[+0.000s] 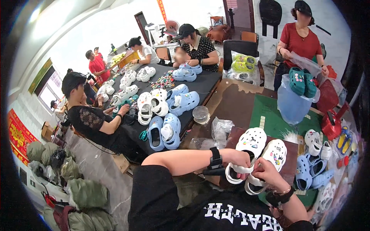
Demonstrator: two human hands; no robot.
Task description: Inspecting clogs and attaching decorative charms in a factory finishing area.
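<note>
Two white clogs with colourful charms on their toes are in front of me, side by side, toes pointing away: the left clog and the right clog. My left hand reaches into the foot opening of the left clog, fingers curled at its heel strap. At the opening and strap of the right clog, my right hand is closed in a pinch. The hands almost meet between the two shoes. Some of my fingertips are hidden by the straps and by my own hands.
Blue clogs and white clogs stand on the black table beside loose charms. A clear tub and plastic bags lie nearer. Across the table, a person in red holds a bag behind green clogs. Other people work leftward.
</note>
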